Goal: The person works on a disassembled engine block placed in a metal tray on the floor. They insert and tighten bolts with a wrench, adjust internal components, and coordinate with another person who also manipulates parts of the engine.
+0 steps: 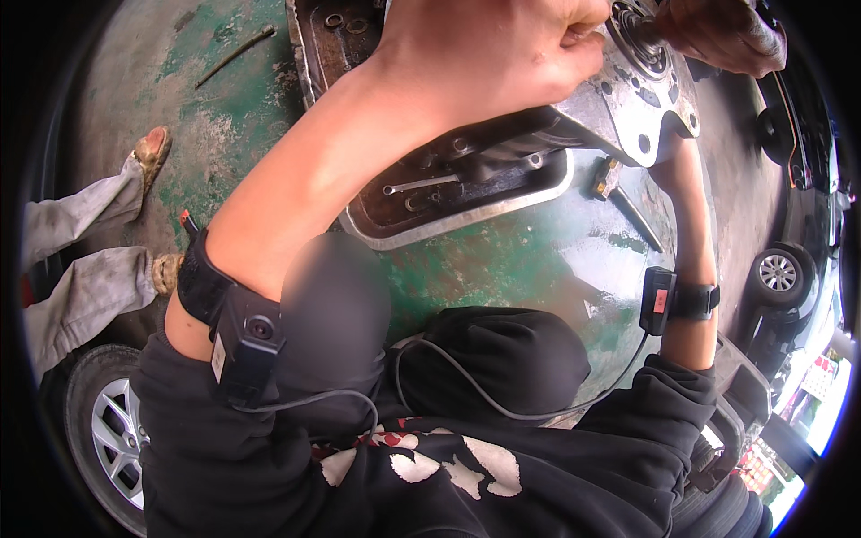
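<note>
Head view, principal item: kind and position?

— Cast-metal housing [628, 124], flanged and drilled with bolt holes, at two o'clock. Ringed bearing assembly [639, 43] set on its face, toward one o'clock.

Left hand [516, 58]: how held?

— At one o'clock, beside the bearing, arm reaching across the tray. Fingers curled together; whether anything is clamped inside them, cannot tell. Placement puts the fingers within easy reach of the bearing.

Right hand [679, 160]?

— At two o'clock, mostly hidden behind the flange; grip cannot be told. Position beneath suggests support, a steadying palm perhaps.

Third hand listed?

— Co-worker's hand [725, 38], oil-stained, two o'clock, beyond the bearing. Appears closed about the shaft end, presumably to keep it in line.

Items below?

— One steel tray [395, 240], rimmed, twelve o'clock, oily within; likely put under the work to catch drips and small parts. One spanner-like tool [421, 186] lying in it, safe from straying. One hammer [621, 195], brass-toned head by its look, between two and three o'clock on the green floor [466, 278], near the right forearm, probably for ready reach.
</note>
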Motion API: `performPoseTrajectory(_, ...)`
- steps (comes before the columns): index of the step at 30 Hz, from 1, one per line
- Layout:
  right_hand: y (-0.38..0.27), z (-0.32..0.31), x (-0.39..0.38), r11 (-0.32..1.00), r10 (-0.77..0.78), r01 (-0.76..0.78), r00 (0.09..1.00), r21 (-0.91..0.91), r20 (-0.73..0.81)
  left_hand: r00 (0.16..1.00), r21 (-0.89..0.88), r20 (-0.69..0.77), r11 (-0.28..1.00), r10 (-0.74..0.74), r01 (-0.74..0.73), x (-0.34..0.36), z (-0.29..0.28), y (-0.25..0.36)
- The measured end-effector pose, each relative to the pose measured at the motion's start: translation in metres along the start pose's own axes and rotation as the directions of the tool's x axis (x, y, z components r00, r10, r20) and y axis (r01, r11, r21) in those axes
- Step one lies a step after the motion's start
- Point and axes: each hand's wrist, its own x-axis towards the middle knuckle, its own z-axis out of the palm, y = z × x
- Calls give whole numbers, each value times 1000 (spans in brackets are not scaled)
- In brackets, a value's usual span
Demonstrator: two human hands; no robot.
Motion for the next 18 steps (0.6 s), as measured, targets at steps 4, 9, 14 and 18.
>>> performPoseTrajectory(4,-7,-2,-1,973,216,-220,975,70,59,990,-13,91,994,-109,110,3,0,4)
performPoseTrajectory(9,-16,0,-10,952,301,-304,952,42,65,951,-35,169,963,-259,268,8,-6,12)
performPoseTrajectory(14,-10,11,-26,892,426,-418,905,172,-7,954,113,178,968,-242,224,2,-9,8)
performPoseTrajectory(18,0,27,-34,885,415,-412,909,218,33,939,92,154,951,-308,297,-3,-9,1)
